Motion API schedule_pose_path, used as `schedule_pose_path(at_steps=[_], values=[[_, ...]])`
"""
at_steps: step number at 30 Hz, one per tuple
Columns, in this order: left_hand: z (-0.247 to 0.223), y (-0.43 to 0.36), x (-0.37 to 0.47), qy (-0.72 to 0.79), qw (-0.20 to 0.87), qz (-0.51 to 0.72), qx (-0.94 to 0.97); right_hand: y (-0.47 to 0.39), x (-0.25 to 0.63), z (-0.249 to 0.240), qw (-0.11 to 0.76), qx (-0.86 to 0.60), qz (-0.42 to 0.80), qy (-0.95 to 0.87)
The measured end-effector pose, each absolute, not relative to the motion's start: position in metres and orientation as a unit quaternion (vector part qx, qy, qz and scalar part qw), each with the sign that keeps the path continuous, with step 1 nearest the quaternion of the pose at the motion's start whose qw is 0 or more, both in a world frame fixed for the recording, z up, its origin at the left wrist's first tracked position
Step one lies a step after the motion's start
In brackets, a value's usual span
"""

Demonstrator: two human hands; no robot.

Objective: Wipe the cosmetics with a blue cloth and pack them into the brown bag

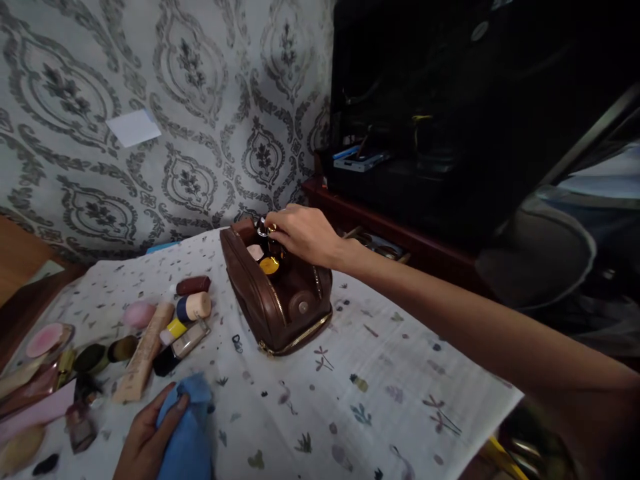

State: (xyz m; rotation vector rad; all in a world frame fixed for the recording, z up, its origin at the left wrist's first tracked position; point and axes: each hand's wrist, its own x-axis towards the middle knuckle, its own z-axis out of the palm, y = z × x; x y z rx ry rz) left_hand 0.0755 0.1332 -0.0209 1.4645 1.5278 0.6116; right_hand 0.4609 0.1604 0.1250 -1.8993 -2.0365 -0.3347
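Observation:
A brown leather makeup bag [260,293] stands unzipped on the cloth. My right hand [303,233] reaches into its top, fingers closed around a small dark item with a gold band [273,229], mostly hidden by the fingers. Beside the fingertips a silver-capped piece [261,227] shows. A round yellow-gold lid [269,266] and a pale pink item [255,252] sit inside the bag. At the bottom of the view, my left hand [150,433] grips a blue cloth [187,427] between thumb and fingers, just in front of a beige squeeze tube [145,353].
Several cosmetics lie left of the bag, among them a foundation bottle [183,347], a pink sponge [139,314] and a beige-and-navy jar [195,307]. A patterned white cloth [300,407] covers the table. Behind stand a papered wall [200,127] and a dark screen [425,87].

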Motion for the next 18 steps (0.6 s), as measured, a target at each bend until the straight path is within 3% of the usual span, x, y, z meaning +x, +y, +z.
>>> schedule_pose_path(at_steps=[10,18], values=[[-0.022,0.138,0.073,0.651,0.444,0.21,0.579,0.194,0.451,0.128,0.013,-0.617,-0.182,-0.766],[-0.03,0.137,0.069,0.65,0.449,0.232,0.567,0.21,0.447,0.125,-0.052,-0.586,-0.187,-0.787]])
